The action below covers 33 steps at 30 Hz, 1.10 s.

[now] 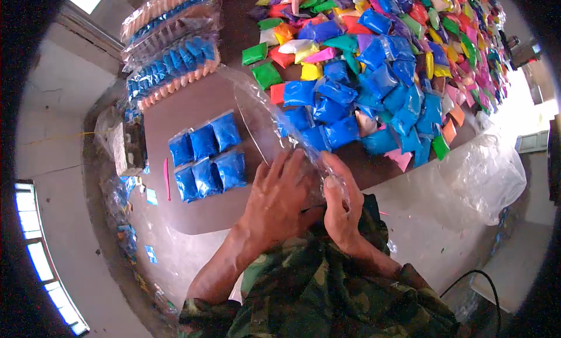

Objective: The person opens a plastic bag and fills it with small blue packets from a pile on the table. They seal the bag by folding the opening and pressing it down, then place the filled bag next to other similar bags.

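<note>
My right hand (340, 200) is closed on the edge of a clear plastic bag (257, 119), thumb and fingers pressed together near the table's front edge. Beside it on the left, my left hand (279, 192) lies over the lower part of the bag with its fingers close together; what is under them is hidden. To the left of my left hand, several small blue packets (204, 142) lie in two rows on the brown table (181, 215). Beyond my hands, loose blue packets (342, 131) sit at the near side of the heap.
A large heap of multicoloured packets (421, 22) covers the table's back and right. Filled clear packs (172, 57) are stacked at the back left. A pink stick (168, 179) lies near the left edge. A big clear bag (488, 174) hangs beyond the right edge.
</note>
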Motion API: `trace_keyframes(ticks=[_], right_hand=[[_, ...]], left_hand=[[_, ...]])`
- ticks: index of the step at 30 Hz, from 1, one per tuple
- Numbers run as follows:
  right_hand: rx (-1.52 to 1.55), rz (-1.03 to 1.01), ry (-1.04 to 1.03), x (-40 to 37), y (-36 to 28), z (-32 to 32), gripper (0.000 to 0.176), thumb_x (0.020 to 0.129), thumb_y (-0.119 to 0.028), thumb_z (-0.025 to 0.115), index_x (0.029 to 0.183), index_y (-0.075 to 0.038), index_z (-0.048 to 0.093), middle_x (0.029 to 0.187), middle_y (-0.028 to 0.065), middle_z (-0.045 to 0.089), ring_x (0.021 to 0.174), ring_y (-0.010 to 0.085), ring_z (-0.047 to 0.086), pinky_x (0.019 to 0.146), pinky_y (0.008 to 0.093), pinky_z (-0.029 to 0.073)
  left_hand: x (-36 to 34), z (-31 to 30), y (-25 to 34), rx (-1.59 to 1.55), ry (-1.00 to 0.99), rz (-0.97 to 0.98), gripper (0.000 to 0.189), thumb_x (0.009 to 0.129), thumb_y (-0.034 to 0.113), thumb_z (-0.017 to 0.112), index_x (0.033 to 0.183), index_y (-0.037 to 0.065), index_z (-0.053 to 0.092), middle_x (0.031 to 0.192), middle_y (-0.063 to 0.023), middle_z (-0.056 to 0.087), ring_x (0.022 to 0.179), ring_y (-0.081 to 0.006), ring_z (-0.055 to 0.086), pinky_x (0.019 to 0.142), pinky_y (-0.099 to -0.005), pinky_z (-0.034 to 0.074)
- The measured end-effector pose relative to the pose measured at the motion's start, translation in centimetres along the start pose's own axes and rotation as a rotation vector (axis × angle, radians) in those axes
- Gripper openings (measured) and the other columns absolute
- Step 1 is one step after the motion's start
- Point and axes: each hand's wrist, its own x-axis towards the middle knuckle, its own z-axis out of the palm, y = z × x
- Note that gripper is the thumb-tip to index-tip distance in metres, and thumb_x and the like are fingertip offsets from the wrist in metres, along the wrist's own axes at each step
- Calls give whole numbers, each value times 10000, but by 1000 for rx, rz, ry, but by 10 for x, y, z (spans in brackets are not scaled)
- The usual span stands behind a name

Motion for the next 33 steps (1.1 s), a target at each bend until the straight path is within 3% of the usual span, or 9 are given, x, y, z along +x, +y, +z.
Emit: trace_keyframes(ticks=[8,12,15,17,19,28,33], right_hand=[[29,-6,-4,2,13,4,403,1025,-151,552,1371,50,596,1376,203,638,1293,315,604,1119,413,451],[106,88,3,3,3,9,413,998,-130,592,1373,44,599,1391,198,630,1303,322,599,1125,429,447],[-11,9,-19,3,7,9,424,980,-116,624,1374,38,601,1394,198,629,1303,328,600,1127,439,445],[-58,-21,-44,3,6,7,424,971,-97,635,1374,34,603,1391,200,632,1301,331,602,1127,440,446],[-45,-43,-40,3,8,8,415,977,-97,628,1371,33,606,1387,205,634,1298,338,604,1128,440,445],[7,-59,-2,2,13,11,403,980,-89,618,1365,30,612,1376,215,637,1293,357,606,1126,440,444],[-14,-79,-17,3,12,10,410,967,-78,611,1362,31,613,1376,219,636,1296,363,605,1130,445,442]], left_hand=[[8,-17,-2,-1,86,-2,528,751,257,811,1212,41,670,1432,-197,539,1368,-380,492,1014,-540,495],[-8,-43,7,-72,296,32,489,767,169,808,1231,82,684,1385,-152,591,1284,-368,567,1000,-482,525],[-33,-38,-20,34,383,-170,439,762,151,819,1177,70,699,1344,-135,627,1184,-363,633,958,-451,550],[-45,-32,-45,132,435,-374,314,837,162,805,1116,57,706,1213,-135,699,1046,-346,698,853,-457,582],[-49,-33,-56,96,400,-507,258,882,156,774,1109,58,700,1161,-132,714,983,-361,714,831,-471,582],[-45,-28,-58,-51,291,-470,167,916,118,731,1059,44,686,1122,-140,712,911,-380,719,768,-472,596],[-46,-28,-69,-76,288,-351,184,915,95,715,1082,27,676,1123,-184,711,901,-400,724,751,-485,598]])
